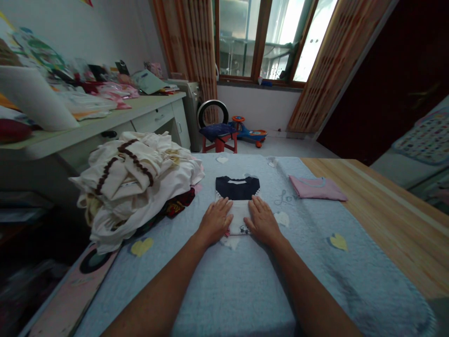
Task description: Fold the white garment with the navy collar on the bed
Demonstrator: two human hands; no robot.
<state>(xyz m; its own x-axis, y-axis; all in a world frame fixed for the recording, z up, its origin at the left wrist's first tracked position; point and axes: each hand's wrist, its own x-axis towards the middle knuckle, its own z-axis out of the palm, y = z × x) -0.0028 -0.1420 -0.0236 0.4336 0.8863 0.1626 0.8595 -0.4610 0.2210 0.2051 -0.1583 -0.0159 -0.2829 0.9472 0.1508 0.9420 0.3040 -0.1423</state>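
A small shirt with a dark navy top [237, 188] and a white lower part [240, 213] lies folded on the blue blanket [231, 290]. My left hand [216, 221] rests flat on the left side of the white part, fingers stretched forward. On its right side my right hand [261, 219] lies flat in the same way. Between the hands a strip of white cloth shows, with a small dark print near its lower edge. Both palms hide the shirt's lower corners.
A large heap of cream and white clothes [140, 178] sits to the left. A folded pink garment [317, 188] lies at the right, near the bare wooden tabletop [396, 224]. Beyond the table stand a red stool [220, 139] and a blue ride-on toy [250, 134]. A cluttered desk [154, 112] is at the left.
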